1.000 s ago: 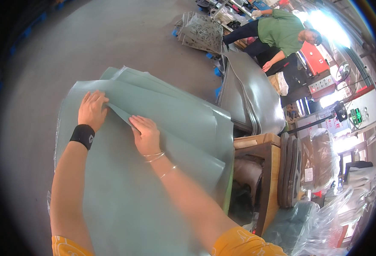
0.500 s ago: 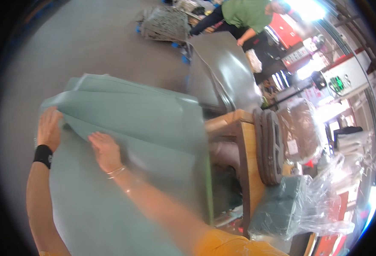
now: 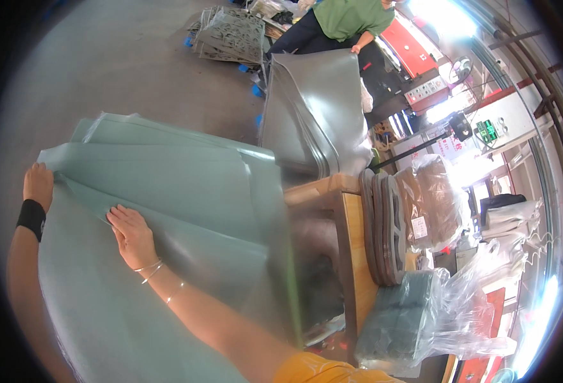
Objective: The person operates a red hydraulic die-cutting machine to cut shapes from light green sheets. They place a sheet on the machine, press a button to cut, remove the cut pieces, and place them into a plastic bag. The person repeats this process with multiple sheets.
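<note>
Large pale green sheets point(image 3: 179, 182) of smooth, leather-like material lie stacked in front of me, with a raised fold running across the top one. At the stack's left edge, my left hand point(image 3: 38, 186), with a black band on its wrist, has its fingers curled round the edge of the upper sheet; the fingertips are partly hidden. My right hand point(image 3: 133, 237) rests palm down just below the fold, its fingers stretched out on the sheet and holding nothing. Thin bracelets circle that wrist.
Beyond, a co-worker in a green top point(image 3: 351, 22) holds the edge of shiny grey sheets point(image 3: 332, 96). Cut-out sheets point(image 3: 230, 35) lie piled at the back. To my right stand a wooden table point(image 3: 351, 249), brown curved pieces point(image 3: 383, 223) and a plastic-wrapped green bundle point(image 3: 399, 319).
Both my hands have shifted left in the picture. The left hand has gone from lying on the sheet to curling round its edge. The co-worker's hand now grips the grey sheet's corner.
</note>
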Demonstrator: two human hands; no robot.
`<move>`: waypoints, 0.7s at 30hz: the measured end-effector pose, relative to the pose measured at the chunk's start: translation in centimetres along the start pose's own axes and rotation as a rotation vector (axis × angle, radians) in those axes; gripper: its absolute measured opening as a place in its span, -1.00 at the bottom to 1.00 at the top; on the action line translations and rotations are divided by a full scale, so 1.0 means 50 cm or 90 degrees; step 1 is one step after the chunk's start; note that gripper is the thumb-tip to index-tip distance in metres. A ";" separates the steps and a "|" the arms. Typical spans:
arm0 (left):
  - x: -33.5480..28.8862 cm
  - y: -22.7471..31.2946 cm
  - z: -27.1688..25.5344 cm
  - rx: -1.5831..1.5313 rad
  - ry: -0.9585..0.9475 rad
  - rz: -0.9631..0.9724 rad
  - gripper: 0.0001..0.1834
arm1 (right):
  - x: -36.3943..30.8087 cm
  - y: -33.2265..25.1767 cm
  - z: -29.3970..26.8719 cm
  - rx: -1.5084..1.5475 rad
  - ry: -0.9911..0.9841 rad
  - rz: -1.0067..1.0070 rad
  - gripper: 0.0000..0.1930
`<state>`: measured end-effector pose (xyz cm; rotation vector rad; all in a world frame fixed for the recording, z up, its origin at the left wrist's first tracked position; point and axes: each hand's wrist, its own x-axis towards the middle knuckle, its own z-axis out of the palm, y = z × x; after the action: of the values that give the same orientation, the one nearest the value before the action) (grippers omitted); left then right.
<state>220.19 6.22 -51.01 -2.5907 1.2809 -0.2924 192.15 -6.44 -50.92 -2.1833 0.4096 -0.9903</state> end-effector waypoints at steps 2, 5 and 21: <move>-0.033 -0.011 -0.004 -0.033 -0.033 0.035 -0.87 | -0.001 0.000 0.000 0.001 -0.002 0.002 -0.74; -0.067 -0.025 0.002 -0.143 0.015 0.008 -0.84 | 0.000 0.003 0.000 0.006 0.006 -0.001 -0.73; 0.024 0.001 0.067 0.216 -0.366 -0.155 -0.83 | 0.006 0.017 0.015 -0.018 0.034 -0.038 -0.75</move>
<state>221.81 5.62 -54.11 -2.2872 0.6543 0.1774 192.90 -6.84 -51.72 -2.2102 0.3872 -1.0838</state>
